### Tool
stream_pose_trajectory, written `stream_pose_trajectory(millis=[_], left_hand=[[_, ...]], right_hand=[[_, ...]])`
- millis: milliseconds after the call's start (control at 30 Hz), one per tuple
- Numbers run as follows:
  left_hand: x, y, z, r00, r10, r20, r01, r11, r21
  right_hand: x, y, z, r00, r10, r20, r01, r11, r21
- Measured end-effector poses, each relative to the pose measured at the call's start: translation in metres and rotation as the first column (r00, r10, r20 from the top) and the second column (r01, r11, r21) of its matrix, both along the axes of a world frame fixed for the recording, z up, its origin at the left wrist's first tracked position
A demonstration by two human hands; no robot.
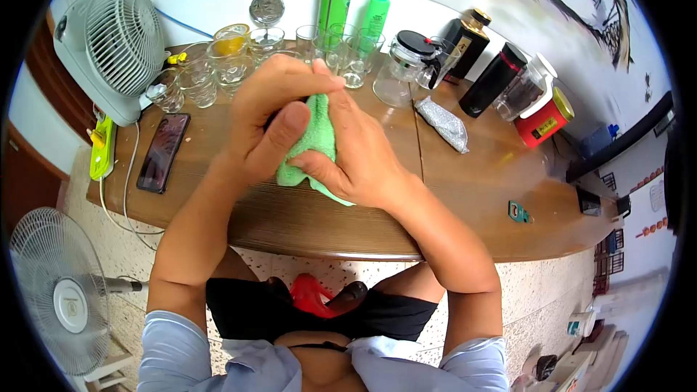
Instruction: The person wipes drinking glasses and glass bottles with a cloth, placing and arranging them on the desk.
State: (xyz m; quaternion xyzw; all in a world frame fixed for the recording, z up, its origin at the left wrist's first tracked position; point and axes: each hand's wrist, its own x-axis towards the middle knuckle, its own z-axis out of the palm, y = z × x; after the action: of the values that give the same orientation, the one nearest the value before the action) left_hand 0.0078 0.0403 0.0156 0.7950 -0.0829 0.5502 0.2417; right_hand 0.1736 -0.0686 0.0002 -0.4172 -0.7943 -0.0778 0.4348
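Above the front half of the brown wooden table, a crumpled green cloth is between my two hands. My right hand has its thumb and fingers pressed round the cloth from the right. On the left side, my left hand is raised with curved fingers, its fingertips meeting my right hand over the top of the cloth. Its thumb points up beside the cloth, and a dark gap shows inside the palm. Whether anything else is inside the cloth is hidden.
Several clear glasses stand behind my hands, beside a glass pitcher. A phone and a fan are left. Right are a silver packet, a black flask and a red tin.
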Motion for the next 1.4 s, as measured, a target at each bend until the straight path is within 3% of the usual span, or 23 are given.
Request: stream_pose_trajectory(millis=[100, 200, 233, 333, 467, 600, 633, 767, 867, 900, 967, 1067, 1167, 1267, 1400], left_hand=[[-0.005, 0.004, 0.003, 0.992, 0.109, -0.06, -0.112, 0.993, -0.046], [-0.011, 0.014, 0.001, 0.985, 0.091, -0.145, -0.14, 0.915, -0.379], [-0.013, 0.016, 0.0, 0.993, 0.013, -0.114, -0.077, 0.813, -0.577], [-0.02, 0.028, 0.004, 0.998, 0.032, -0.057, -0.063, 0.702, -0.709], [-0.019, 0.025, 0.002, 0.995, 0.051, -0.082, -0.092, 0.768, -0.634], [-0.019, 0.015, 0.006, 0.985, 0.131, -0.109, -0.152, 0.963, -0.223], [-0.019, 0.013, 0.005, 0.988, 0.113, -0.102, -0.131, 0.972, -0.195], [-0.014, 0.004, 0.006, 0.996, 0.013, -0.084, -0.015, 1.0, -0.023], [-0.01, 0.001, -0.005, 1.0, -0.002, 0.006, 0.001, 1.0, 0.022], [-0.01, -0.002, -0.003, 1.0, 0.005, 0.013, -0.006, 0.998, 0.062], [-0.012, -0.002, -0.001, 0.999, 0.026, 0.019, -0.027, 0.998, 0.063], [-0.018, 0.004, -0.001, 1.0, 0.005, 0.025, -0.004, 1.0, -0.028], [-0.029, 0.02, -0.01, 0.997, 0.061, 0.038, -0.053, 0.983, -0.173], [-0.03, 0.026, -0.009, 0.998, 0.054, 0.022, -0.048, 0.973, -0.227], [-0.027, 0.016, 0.005, 0.969, 0.207, -0.138, -0.233, 0.95, -0.206]], right_hand=[[0.004, -0.004, 0.0, 0.998, -0.029, -0.047, 0.018, 0.972, -0.235], [0.014, 0.0, -0.015, 0.994, -0.032, -0.1, -0.008, 0.924, -0.382], [0.017, 0.002, -0.019, 0.994, -0.006, -0.108, -0.038, 0.915, -0.401], [0.022, 0.006, -0.027, 0.989, 0.04, -0.141, -0.099, 0.891, -0.443], [0.016, 0.005, -0.03, 0.99, 0.018, -0.142, -0.079, 0.896, -0.437], [0.005, 0.004, -0.035, 0.966, 0.035, -0.255, -0.139, 0.905, -0.402], [0.0, 0.006, -0.035, 0.953, 0.096, -0.288, -0.182, 0.941, -0.287], [-0.009, 0.002, -0.013, 0.92, 0.176, -0.349, -0.263, 0.939, -0.22], [-0.019, 0.015, -0.021, 0.893, 0.225, -0.39, -0.219, 0.974, 0.06], [-0.018, 0.012, -0.021, 0.898, 0.227, -0.377, -0.228, 0.973, 0.043], [-0.013, 0.002, -0.018, 0.907, 0.232, -0.351, -0.246, 0.969, 0.005], [-0.001, -0.007, -0.018, 0.931, 0.164, -0.327, -0.244, 0.944, -0.221], [0.011, -0.009, -0.023, 0.973, 0.067, -0.221, -0.182, 0.811, -0.556], [0.014, 0.004, -0.045, 0.953, 0.166, -0.253, -0.255, 0.892, -0.374], [0.002, 0.008, -0.061, 0.987, -0.045, -0.157, 0.019, 0.986, -0.163]])
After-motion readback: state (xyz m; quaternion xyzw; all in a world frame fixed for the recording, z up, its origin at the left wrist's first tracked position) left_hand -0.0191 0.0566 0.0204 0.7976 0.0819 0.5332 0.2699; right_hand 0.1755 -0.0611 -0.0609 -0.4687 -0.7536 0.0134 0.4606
